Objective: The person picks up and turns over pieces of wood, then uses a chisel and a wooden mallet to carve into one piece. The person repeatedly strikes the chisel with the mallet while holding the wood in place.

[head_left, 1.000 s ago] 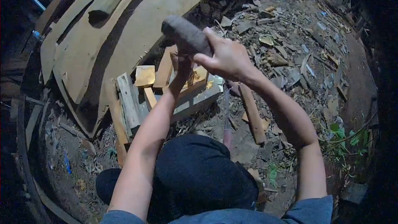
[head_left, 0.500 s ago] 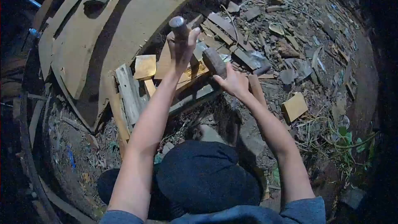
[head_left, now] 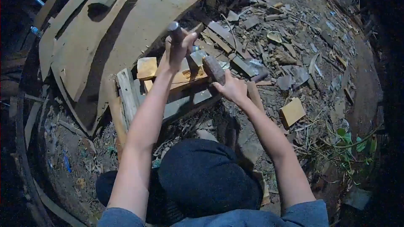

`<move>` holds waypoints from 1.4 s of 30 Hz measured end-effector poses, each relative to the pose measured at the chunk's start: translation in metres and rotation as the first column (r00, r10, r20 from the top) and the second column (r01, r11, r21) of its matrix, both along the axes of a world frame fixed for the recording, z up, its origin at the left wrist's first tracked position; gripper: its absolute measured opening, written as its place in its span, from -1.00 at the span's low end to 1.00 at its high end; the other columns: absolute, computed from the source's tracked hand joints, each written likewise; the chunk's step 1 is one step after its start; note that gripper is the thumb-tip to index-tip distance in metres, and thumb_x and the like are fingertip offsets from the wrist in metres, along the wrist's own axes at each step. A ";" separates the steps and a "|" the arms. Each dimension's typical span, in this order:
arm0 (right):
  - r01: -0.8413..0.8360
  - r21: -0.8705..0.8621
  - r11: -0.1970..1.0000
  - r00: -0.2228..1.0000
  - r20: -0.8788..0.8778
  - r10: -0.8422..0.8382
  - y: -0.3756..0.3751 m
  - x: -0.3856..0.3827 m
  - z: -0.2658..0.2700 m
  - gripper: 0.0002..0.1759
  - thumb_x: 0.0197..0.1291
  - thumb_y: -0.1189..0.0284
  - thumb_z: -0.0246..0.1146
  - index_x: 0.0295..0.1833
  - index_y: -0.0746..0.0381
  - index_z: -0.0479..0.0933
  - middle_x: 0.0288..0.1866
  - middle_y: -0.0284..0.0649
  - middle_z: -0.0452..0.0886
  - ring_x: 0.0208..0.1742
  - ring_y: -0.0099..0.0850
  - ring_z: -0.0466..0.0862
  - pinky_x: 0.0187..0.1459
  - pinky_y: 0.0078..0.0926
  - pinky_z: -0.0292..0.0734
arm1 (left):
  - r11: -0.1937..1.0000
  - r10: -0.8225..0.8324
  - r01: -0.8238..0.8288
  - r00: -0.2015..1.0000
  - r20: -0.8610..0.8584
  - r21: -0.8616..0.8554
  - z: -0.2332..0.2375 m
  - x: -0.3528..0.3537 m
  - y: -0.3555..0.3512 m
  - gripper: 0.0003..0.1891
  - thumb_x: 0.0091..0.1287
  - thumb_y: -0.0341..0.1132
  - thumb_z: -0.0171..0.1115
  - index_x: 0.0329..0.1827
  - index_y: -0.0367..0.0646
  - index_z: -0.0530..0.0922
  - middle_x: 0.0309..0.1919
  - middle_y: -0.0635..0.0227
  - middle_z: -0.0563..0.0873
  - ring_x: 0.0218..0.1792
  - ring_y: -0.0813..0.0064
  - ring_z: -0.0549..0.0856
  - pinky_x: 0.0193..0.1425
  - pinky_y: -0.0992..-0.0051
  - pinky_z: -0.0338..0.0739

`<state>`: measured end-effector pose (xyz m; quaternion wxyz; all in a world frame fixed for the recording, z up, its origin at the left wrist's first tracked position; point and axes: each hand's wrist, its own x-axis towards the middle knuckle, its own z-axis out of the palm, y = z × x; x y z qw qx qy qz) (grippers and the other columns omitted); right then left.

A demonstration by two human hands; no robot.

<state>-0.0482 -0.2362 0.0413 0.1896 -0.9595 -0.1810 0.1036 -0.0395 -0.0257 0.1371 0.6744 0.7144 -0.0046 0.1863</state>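
Observation:
My left hand [head_left: 178,54] is closed around the handle of a chisel [head_left: 175,31], held upright with its shiny metal-capped end upward. The chisel's lower end is hidden behind the hand and forearm. Below it lies a pale yellow plank [head_left: 179,78], with a rough gouged patch on its top. To the right of the plank, my right hand [head_left: 234,87] grips a brown wooden mallet [head_left: 213,69]; its thick, rounded head tilts toward the chisel but stays apart from it. The mallet's handle is mostly covered by my fingers.
A small yellow wood block [head_left: 147,67] sits left of the plank, beside a weathered post [head_left: 127,89]. Another yellow block [head_left: 292,112] lies on the ground at right. Large curved boards [head_left: 139,21] fill the upper left. Wood scraps [head_left: 252,23] and green plants [head_left: 349,138] litter the right side.
My left hand with the chisel has shifted slightly left and down. The mallet in my right hand has come a little left and lower. The view has also moved slightly.

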 end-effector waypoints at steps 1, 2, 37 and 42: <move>0.007 0.015 1.000 1.000 0.016 -0.007 0.001 -0.001 -0.001 -0.21 0.08 -0.16 0.21 0.21 0.21 0.27 -0.27 0.04 0.70 -0.21 0.02 0.71 -0.20 0.00 0.56 | 0.996 0.083 -0.083 0.996 0.011 -0.030 -0.003 -0.002 -0.004 -0.78 0.23 -0.28 0.33 -0.49 -0.08 0.46 -0.65 0.52 0.47 -0.62 0.68 0.43 -0.50 0.58 0.28; -0.001 0.020 1.000 1.000 0.018 0.001 0.003 -0.001 -0.004 -0.21 0.08 -0.16 0.21 0.21 0.21 0.27 -0.27 0.04 0.70 -0.21 0.02 0.71 -0.20 0.00 0.56 | 0.984 0.169 -0.167 0.985 0.022 -0.062 -0.005 -0.004 -0.007 -0.77 0.25 -0.26 0.32 -0.47 -0.07 0.44 -0.64 0.51 0.45 -0.58 0.65 0.43 -0.46 0.57 0.30; 0.089 0.206 0.975 0.972 -0.233 -0.039 0.010 0.006 -0.008 -0.12 0.08 -0.24 0.16 0.34 0.14 0.21 -0.05 0.18 0.64 0.02 0.10 0.64 0.03 -0.01 0.48 | 0.942 0.269 -0.264 0.963 0.000 -0.206 0.003 0.016 -0.018 -0.74 0.25 -0.27 0.29 -0.55 -0.07 0.42 -0.70 0.57 0.45 -0.72 0.69 0.42 -0.62 0.57 0.31; 0.078 0.248 0.966 0.967 -0.253 -0.013 0.009 0.007 -0.009 -0.12 0.08 -0.23 0.16 0.35 0.14 0.21 -0.03 0.18 0.64 0.03 0.10 0.63 0.04 -0.01 0.47 | 0.954 0.285 -0.280 0.958 0.038 -0.103 -0.003 0.019 -0.025 -0.75 0.28 -0.25 0.26 -0.46 -0.02 0.36 -0.73 0.57 0.36 -0.72 0.69 0.33 -0.62 0.56 0.25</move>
